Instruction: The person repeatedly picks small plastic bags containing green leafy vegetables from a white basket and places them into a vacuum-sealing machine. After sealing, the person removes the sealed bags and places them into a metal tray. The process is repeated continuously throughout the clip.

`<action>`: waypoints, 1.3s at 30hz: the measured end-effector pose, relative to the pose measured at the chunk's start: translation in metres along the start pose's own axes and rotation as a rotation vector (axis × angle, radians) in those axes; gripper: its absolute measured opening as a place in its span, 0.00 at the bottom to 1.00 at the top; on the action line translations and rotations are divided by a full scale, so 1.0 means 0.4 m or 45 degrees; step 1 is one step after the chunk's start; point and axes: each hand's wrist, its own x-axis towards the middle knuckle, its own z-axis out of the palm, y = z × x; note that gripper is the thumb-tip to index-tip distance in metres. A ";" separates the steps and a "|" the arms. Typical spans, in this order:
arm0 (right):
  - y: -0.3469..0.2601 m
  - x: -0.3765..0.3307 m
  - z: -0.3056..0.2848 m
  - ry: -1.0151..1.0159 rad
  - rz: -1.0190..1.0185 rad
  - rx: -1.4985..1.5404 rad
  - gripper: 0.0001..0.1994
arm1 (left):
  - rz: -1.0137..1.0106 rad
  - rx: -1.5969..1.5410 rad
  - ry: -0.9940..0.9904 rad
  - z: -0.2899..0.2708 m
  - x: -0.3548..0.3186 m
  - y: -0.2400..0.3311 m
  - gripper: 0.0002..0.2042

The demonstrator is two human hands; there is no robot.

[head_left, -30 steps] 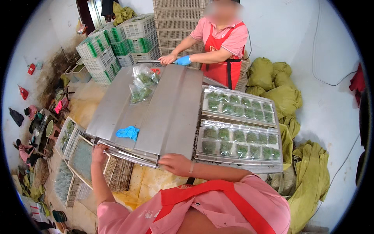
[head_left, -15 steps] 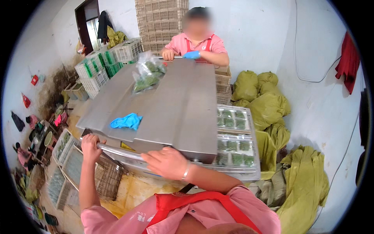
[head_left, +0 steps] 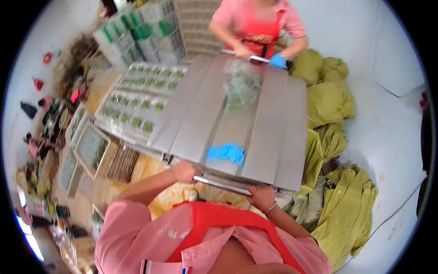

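Note:
The steel lid of a two-bed packing machine, likely a vacuum sealer, lies in front of me. Along its near edge runs a metal lid handle. My left hand is closed round the handle's left end, and my right hand grips its right end. On top of the lid rest a crumpled blue glove and a clear bag of green leaves. Left of the lid, the uncovered bed holds rows of clear packs with green contents. The lid hides the right bed.
Across the machine a co-worker in a red apron holds the far handle, one hand in a blue glove. Yellow-green sacks crowd the right side. Crates stack at the back; trays stand at the left.
The lid has swung from the left bed to the right one, uncovering the left packs and covering the right. Both my hands moved right with the handle; the right hand now grips its right end.

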 end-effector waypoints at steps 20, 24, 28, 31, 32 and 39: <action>-0.568 0.427 -0.009 0.371 -0.726 0.963 0.13 | 0.017 -0.891 1.455 0.157 -0.143 0.047 0.10; -0.823 0.621 0.097 0.090 -0.506 1.250 0.11 | 0.128 -0.122 1.034 0.183 -0.437 -0.075 0.09; -0.892 0.832 0.203 -0.014 -0.440 1.138 0.12 | -0.283 -0.290 1.096 0.253 -0.735 -0.283 0.09; -0.867 1.004 0.250 -0.016 -0.362 0.786 0.14 | -0.782 -0.382 1.047 0.252 -0.908 -0.367 0.08; -0.865 1.060 0.264 0.028 -0.382 0.675 0.15 | -0.903 -0.470 1.066 0.272 -0.941 -0.394 0.08; -0.678 1.390 0.368 -0.060 0.040 0.069 0.16 | -0.977 -0.530 0.974 0.282 -1.008 -0.604 0.07</action>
